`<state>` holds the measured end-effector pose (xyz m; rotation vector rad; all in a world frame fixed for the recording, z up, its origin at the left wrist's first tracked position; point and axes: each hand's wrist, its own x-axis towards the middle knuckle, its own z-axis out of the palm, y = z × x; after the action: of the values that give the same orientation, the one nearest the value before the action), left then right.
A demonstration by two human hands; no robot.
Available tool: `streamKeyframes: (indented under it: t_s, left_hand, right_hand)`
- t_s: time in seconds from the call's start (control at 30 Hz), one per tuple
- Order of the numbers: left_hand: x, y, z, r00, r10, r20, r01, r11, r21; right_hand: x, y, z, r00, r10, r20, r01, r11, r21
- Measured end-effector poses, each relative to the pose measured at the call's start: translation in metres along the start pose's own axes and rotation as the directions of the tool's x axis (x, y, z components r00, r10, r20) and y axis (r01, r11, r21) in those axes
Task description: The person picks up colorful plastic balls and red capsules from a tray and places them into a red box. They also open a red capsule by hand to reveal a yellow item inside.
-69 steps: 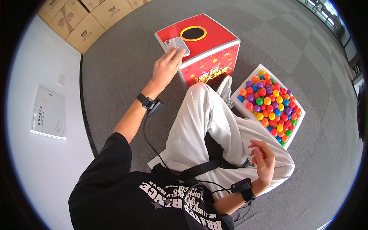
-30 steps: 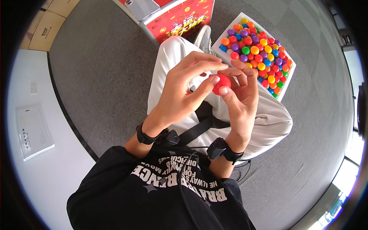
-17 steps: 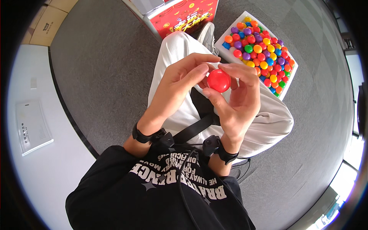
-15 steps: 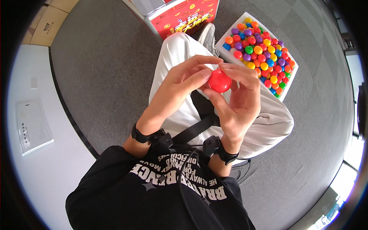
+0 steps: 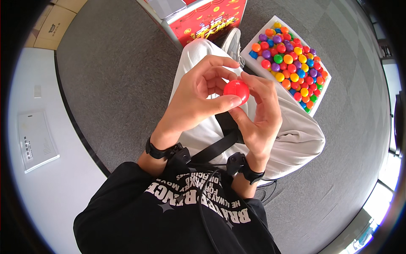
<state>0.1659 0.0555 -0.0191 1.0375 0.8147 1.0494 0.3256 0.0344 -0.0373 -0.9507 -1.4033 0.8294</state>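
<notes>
A shiny red plastic ball (image 5: 235, 90) with a faint seam line is held up between my two hands, above my lap. My left hand (image 5: 192, 95) presses its thumb on the lower side of the ball; its forefinger stretches out beyond it, and the other fingers curl behind. On the ball's right side, my right hand (image 5: 264, 112) grips with thumb and fingertips. Beyond my right knee stands a white tray (image 5: 255, 64) filled with several small balls in red, orange, yellow, green, blue and purple.
A red printed box-like stand (image 5: 207, 27) with a grey flat thing (image 5: 167, 7) on top is ahead of my shoe (image 5: 231, 44). Cardboard boxes (image 5: 55, 27) stand far left by a white wall (image 5: 40, 84). Grey carpet (image 5: 114, 72) lies around my crossed legs.
The ball has shifted slightly left and turned, now showing its seam. My left thumb has moved down onto its lower side, and the left fingers have opened farther apart.
</notes>
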Motion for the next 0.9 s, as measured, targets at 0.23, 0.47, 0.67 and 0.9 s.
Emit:
streamKeyframes:
  t_s: [0.23,0.47,0.67,0.9]
  left_hand:
    - [-0.002,-0.002,0.000,1.000,0.013,0.004,-0.013,0.996,0.087]
    - [-0.004,0.002,-0.005,0.999,0.044,0.004,-0.045,0.996,0.075]
    - [0.007,0.015,-0.025,0.997,0.044,0.058,-0.058,0.958,0.279]
    - [0.082,0.081,-0.144,0.824,0.495,-0.277,0.059,0.410,0.910]
  right_hand:
    - [-0.002,0.001,-0.003,0.999,0.017,0.030,-0.014,0.996,-0.092]
    - [0.000,0.003,0.001,1.000,-0.021,0.006,0.021,0.997,-0.068]
    - [-0.001,0.005,-0.006,0.999,0.053,-0.008,-0.054,0.995,-0.081]
    - [0.001,0.008,-0.016,0.988,0.151,-0.015,-0.152,0.985,-0.083]
